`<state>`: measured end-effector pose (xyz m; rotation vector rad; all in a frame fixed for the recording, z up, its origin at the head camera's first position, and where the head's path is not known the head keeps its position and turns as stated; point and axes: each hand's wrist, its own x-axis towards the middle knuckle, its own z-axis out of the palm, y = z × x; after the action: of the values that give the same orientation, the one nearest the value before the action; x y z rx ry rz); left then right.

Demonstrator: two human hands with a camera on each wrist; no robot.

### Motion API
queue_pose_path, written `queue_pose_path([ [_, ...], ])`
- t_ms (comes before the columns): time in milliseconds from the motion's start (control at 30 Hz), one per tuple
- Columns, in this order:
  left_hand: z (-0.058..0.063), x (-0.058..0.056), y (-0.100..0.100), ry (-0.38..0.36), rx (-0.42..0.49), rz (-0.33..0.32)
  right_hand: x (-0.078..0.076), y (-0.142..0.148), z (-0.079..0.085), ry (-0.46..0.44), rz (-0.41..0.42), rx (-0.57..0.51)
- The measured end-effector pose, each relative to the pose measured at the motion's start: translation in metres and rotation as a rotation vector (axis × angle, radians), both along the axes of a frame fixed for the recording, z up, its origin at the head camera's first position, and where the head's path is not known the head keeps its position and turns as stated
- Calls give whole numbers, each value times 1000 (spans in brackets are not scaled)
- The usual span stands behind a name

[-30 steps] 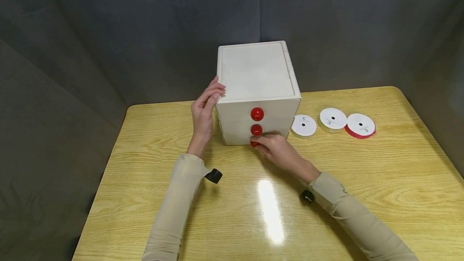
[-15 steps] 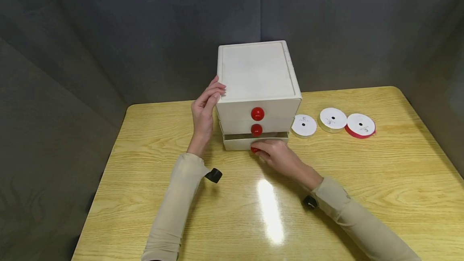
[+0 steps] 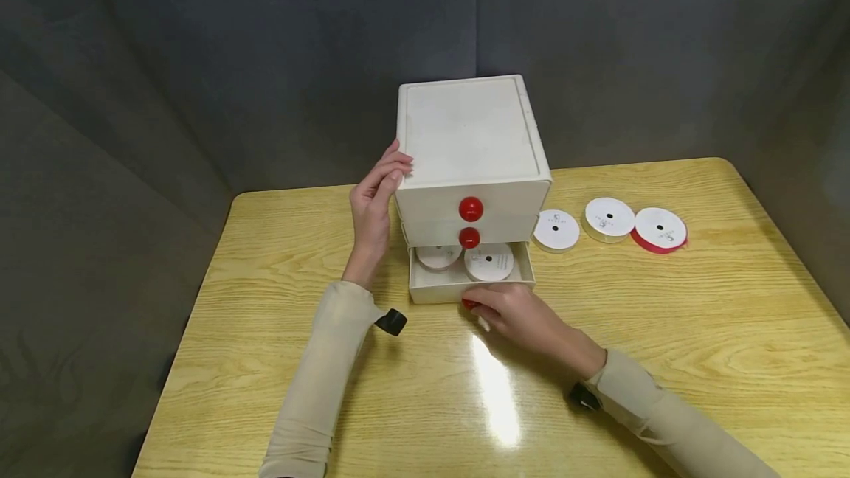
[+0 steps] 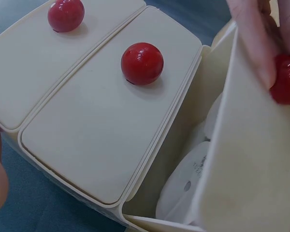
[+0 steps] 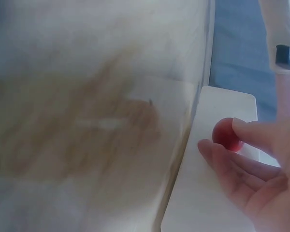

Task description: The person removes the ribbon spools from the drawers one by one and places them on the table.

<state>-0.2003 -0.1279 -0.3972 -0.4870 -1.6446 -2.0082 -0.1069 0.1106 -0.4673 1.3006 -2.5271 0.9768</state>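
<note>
A small white drawer cabinet [image 3: 468,131] has red ball knobs; its bottom drawer [image 3: 434,293] stands pulled out. My right hand [image 3: 521,312] pinches the bottom drawer's red knob [image 5: 226,135] between thumb and fingers. My left hand [image 3: 377,190] rests on the cabinet's left front top corner, fingertips over the edge. Inside the drawer lie two white ribbon spools, the left one [image 3: 438,257] partly under the drawer above, the right one [image 3: 489,262] more exposed. The middle knob [image 4: 142,64] and top knob [image 4: 66,15] sit on shut drawers.
Three more ribbon spools lie on the wooden table [image 3: 265,301] right of the cabinet: a white one [image 3: 556,230] beside it, a pale one [image 3: 609,218], and one with red ribbon [image 3: 660,229]. A dark cloth [image 3: 299,43] hangs behind the table.
The bottom drawer has slid out toward me from fully shut, with my right hand on its knob, revealing the spools inside. My left hand has stayed on the cabinet corner.
</note>
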Motion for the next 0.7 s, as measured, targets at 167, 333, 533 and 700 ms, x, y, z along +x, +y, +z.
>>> queue_pose_path([
  [167, 0, 0, 0, -4, 3, -1, 9, 2, 1, -27, 15, -12],
  [333, 0, 0, 0, -6, 7, -1, 16, 2, 1, -17, 36, -8],
  [533, -1, 0, 0, -8, 9, 3, 21, 3, 3, -28, 25, 10],
  [700, 1, 1, 0, -7, 14, 2, 25, 5, 5, -40, 26, 14],
])
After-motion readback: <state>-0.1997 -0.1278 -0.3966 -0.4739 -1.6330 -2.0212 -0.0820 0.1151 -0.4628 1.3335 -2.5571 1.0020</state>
